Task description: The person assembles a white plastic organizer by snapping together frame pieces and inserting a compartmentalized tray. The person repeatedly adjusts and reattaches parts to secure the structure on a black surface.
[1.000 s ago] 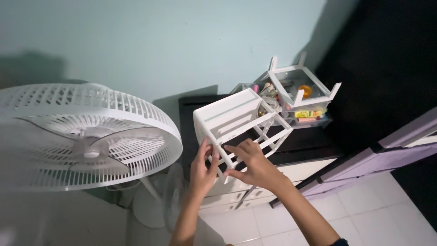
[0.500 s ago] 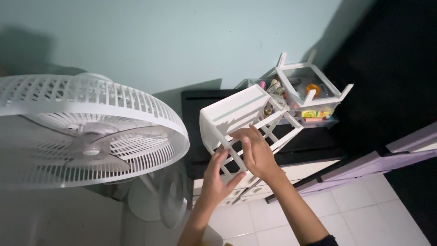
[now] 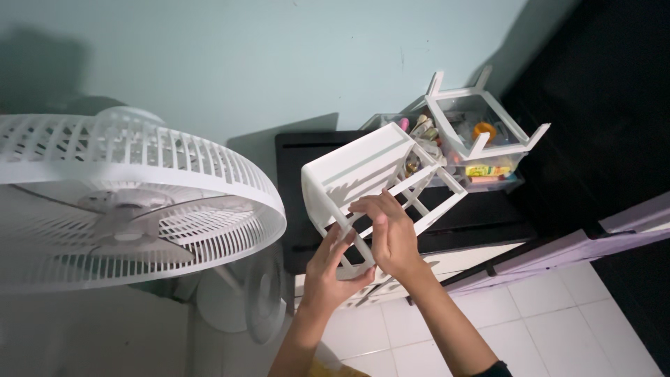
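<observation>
A small white wooden stool (image 3: 363, 174) lies tipped on its side on a black cabinet top (image 3: 481, 216), legs pointing toward me. My left hand (image 3: 335, 269) grips the end of its lower leg from below. My right hand (image 3: 391, 234) rests over a cross rail between the legs, fingers curled on it. Behind, a second white stool frame (image 3: 481, 119) sits upside down over a clear plastic box (image 3: 488, 164) of small colourful items.
A large white standing fan (image 3: 118, 202) fills the left side, its base (image 3: 230, 307) on the white tiled floor (image 3: 558, 321). A pale green wall (image 3: 279, 63) is behind. White drawers sit under the black top. A dark doorway and a lilac door edge (image 3: 628, 223) are at right.
The view has shifted, so the stool and fan sit further right. Both hands have slid down the stool's legs and stay on it, the left now at a leg's end.
</observation>
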